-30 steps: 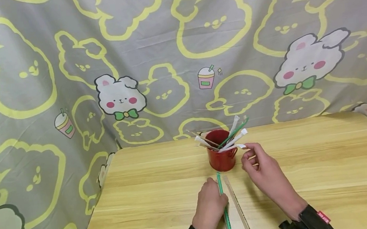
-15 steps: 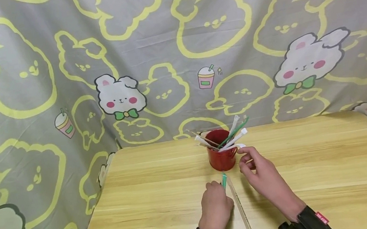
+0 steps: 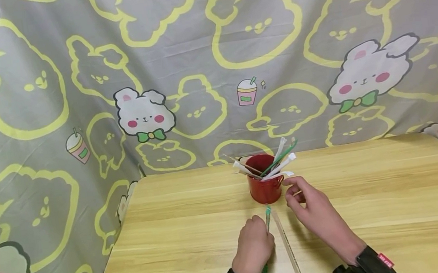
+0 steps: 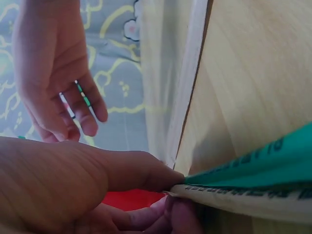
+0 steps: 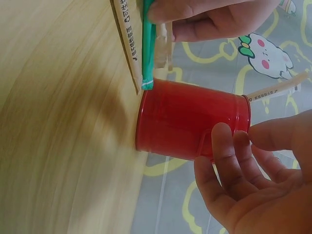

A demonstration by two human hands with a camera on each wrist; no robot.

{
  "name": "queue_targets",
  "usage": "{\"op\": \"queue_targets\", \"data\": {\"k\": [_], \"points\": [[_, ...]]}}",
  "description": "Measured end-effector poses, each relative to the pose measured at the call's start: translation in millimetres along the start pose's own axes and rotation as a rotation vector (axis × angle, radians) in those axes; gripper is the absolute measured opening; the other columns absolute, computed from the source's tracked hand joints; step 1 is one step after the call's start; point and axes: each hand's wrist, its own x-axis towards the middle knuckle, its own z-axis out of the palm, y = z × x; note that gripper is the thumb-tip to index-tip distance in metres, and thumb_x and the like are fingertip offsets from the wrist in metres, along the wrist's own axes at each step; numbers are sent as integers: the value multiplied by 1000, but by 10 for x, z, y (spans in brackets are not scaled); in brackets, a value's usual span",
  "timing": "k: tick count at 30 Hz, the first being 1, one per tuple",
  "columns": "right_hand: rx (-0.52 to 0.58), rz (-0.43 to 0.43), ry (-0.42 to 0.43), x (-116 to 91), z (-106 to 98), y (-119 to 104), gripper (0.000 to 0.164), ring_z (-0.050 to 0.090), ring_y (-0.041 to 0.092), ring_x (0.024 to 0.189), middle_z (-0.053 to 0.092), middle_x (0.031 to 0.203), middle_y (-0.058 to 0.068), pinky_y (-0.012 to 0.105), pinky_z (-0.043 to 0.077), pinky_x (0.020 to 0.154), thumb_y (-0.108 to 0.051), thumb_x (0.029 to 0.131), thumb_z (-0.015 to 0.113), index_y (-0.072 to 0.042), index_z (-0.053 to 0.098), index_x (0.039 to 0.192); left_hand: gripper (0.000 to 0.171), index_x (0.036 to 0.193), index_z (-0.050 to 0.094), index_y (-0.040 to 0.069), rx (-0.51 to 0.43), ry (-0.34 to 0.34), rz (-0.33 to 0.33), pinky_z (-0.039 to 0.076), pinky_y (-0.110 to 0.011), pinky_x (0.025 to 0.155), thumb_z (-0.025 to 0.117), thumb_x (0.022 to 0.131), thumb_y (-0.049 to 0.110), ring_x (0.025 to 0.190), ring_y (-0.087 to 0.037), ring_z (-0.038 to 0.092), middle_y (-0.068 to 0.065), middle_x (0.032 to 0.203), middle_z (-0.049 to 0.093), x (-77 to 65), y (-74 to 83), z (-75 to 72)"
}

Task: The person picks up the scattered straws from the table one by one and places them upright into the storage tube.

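Observation:
My left hand (image 3: 253, 246) pinches a green paper-wrapped straw (image 4: 253, 165) together with a tan paper-wrapped straw (image 4: 253, 201) between thumb and fingers, low over the table. Just right of it another tan wrapped straw (image 3: 289, 250) lies lengthwise on the wood. Beyond both stands a small red metal bucket (image 3: 264, 192) with a side handle, upright and holding several white, green and tan wrapped straws (image 3: 285, 161). My right hand (image 3: 314, 207) is at the bucket's right side with loosely bent fingers. Its fingertips (image 5: 222, 134) overlap the handle and rim; contact is hard to tell.
The light wood table (image 3: 181, 232) ends at a grey curtain (image 3: 189, 58) with yellow outlines and cartoon rabbits, hanging close behind the bucket. Dark straps (image 3: 376, 265) circle both wrists.
My left hand has shifted a little to the right and the green straw's far end has swung right with it. My right hand has moved slightly left and down, from a white straw's tip toward the bucket's handle.

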Motion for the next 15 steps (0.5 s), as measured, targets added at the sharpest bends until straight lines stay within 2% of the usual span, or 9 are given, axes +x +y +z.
{"op": "queue_targets", "data": {"k": [7, 9, 12, 15], "points": [[0, 7, -19, -3, -8, -5, 29, 66, 13, 87, 68, 102, 4, 33, 53, 73, -3, 105, 62, -9, 61, 133, 26, 73, 50, 9, -22, 4, 41, 37, -35, 49, 69, 88, 0, 59, -17, 43, -2, 72, 45, 101, -184, 142], [-3, 10, -24, -2, -9, -6, 26, 66, 13, 87, 68, 101, 3, 33, 53, 73, -4, 105, 62, -9, 62, 131, 25, 73, 51, 11, -36, -8, 42, 38, -33, 50, 68, 89, 2, 60, -15, 43, 0, 72, 44, 126, -195, 119], [-4, 7, -30, 5, -9, -6, 21, 65, 12, 87, 69, 102, 1, 33, 55, 74, -4, 106, 62, -10, 65, 125, 20, 79, 56, 9, -114, -13, 48, 37, -30, 50, 69, 92, 3, 58, -12, 44, 3, 70, 46, 110, -145, 1], [2, 9, -49, 8, -6, -3, 16, 65, 13, 87, 71, 104, 2, 32, 57, 74, -4, 106, 62, -10, 68, 120, 8, 93, 64, 3, -219, -40, 17, 39, -27, 50, 71, 97, 4, 56, -11, 48, 3, 71, 52, 56, -18, -210]]}}
